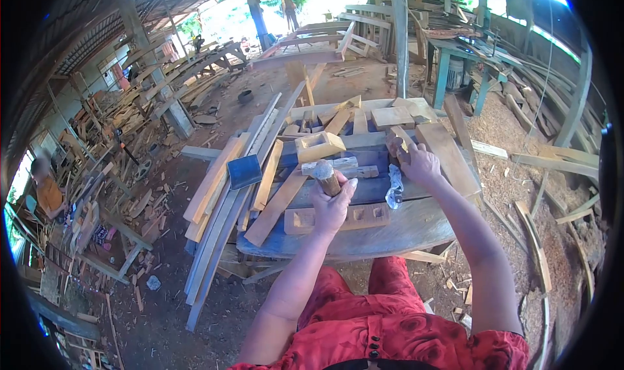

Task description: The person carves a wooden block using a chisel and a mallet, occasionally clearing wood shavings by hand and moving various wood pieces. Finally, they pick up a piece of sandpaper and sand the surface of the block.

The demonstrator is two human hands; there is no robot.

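Observation:
My left hand (331,211) is wrapped around a thick round wooden handle (330,183) with a greyish, worn top end; whatever lies below my fist is hidden. Under that hand, a wooden block with square holes (302,222) lies along the near edge of the workbench (416,230). My right hand (422,166) reaches to the right side of the bench, its fingers curled on a dark brown wooden piece (397,145). A crumpled clear plastic bag (394,186) lies just left of that wrist. Farther back sits a pale block with a cut recess (320,147).
A blue square panel (244,171) rests on long planks (218,178) at the bench's left. A wide board (447,158) lies at right. Beyond are a post (400,45), a turquoise machine stand (442,77) and scattered timber. A person (49,188) is at far left.

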